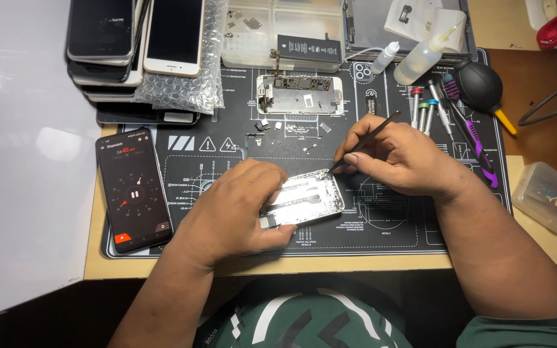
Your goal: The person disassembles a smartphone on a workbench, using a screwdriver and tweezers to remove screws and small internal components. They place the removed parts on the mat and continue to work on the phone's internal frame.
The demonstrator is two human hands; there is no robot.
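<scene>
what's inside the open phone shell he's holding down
The phone shell shows a bare silver interior with a dark strip. The tweezers tip pokes its top corner. The left hand covers its left part.

The light falls from overhead, warm and fairly bright across the black work mat (381,238). Left of the left hand (236,209), the white surface (20,161) is washed out, with a soft bright patch of glare. The stacked phones' (136,38) dark screens carry faint reflections. The metal phone housing (311,200) between the hands shines pale. Below the forearms everything drops into deep shadow. Focus is sharp around the right hand (398,158); straight edges bow slightly near the frame's borders.
</scene>
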